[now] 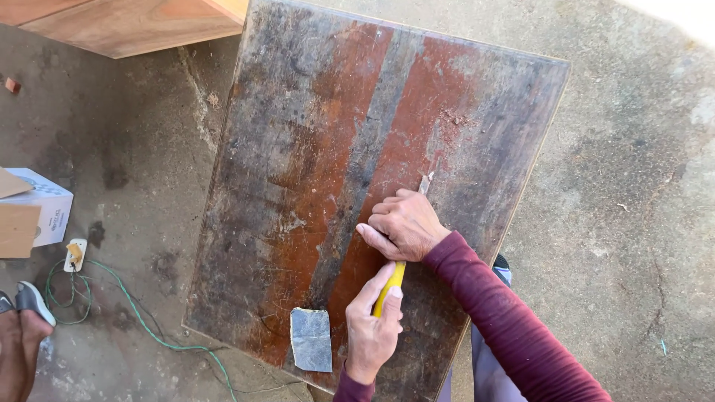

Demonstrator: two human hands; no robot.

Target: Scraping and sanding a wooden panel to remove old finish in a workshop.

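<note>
Fingers (387, 223) hiding yellow-handled scraper (392, 286), blade tip (424, 183) barely visible, worn board (298, 186)

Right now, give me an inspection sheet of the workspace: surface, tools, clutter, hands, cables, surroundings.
Surface: worn reddish board, grimy, with scraped dust near the blade.
Job's things: yellow-handled scraper, blade tip on the board.
Clutter: sandpaper piece on the board's near edge.
Grips: left hand holds the handle; right hand presses over the blade.
Cables: green cable with plug on the floor.
Surroundings: concrete floor, white box, wooden furniture, another person's foot.
</note>
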